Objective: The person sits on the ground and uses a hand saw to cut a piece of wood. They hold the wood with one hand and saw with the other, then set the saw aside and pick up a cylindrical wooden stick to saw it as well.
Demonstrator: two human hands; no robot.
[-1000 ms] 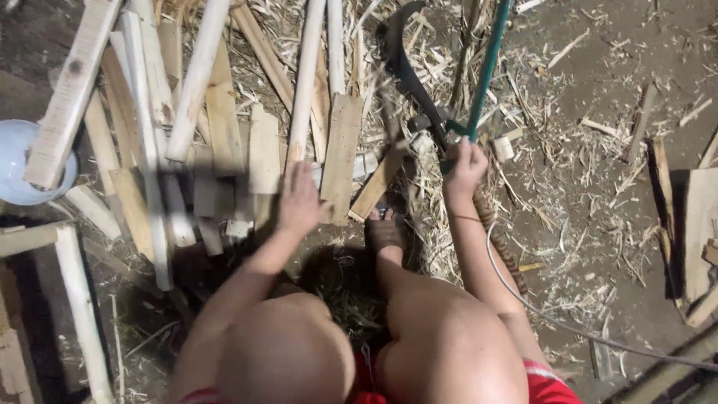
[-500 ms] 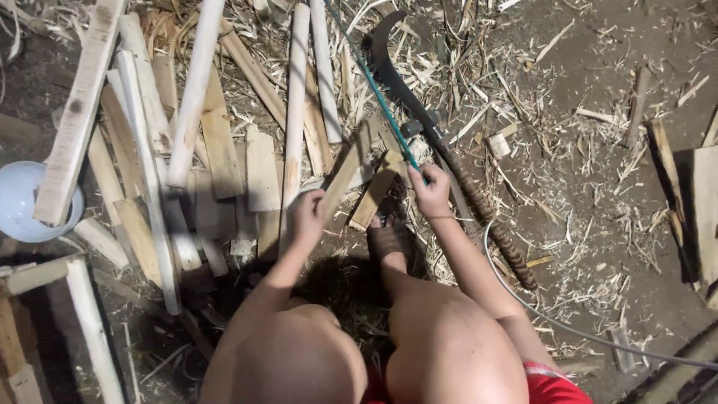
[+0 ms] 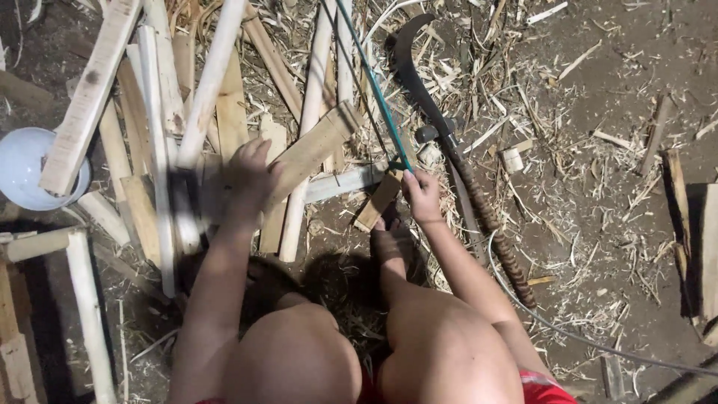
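Observation:
My left hand (image 3: 250, 176) grips the near end of a flat pale wooden slat (image 3: 318, 142), which slants up to the right over a pile of wood strips. My right hand (image 3: 421, 193) is closed on the lower end of a thin green-framed saw (image 3: 372, 82), whose frame leans up and to the left across the slat. A short wood piece (image 3: 378, 202) lies just left of my right hand, beside my foot (image 3: 390, 243). My bare knees fill the bottom of the view.
A curved dark blade with a wrapped handle (image 3: 456, 157) lies on the ground right of my right hand. Long pale sticks and boards (image 3: 209, 82) are piled at the left. There is a white bowl (image 3: 19, 168) far left, planks (image 3: 703, 247) at the right edge, and a grey cable (image 3: 598, 344).
My right hand has moved left, and the saw has swung from leaning right to leaning left. My left hand shifted left and took hold of the slat.

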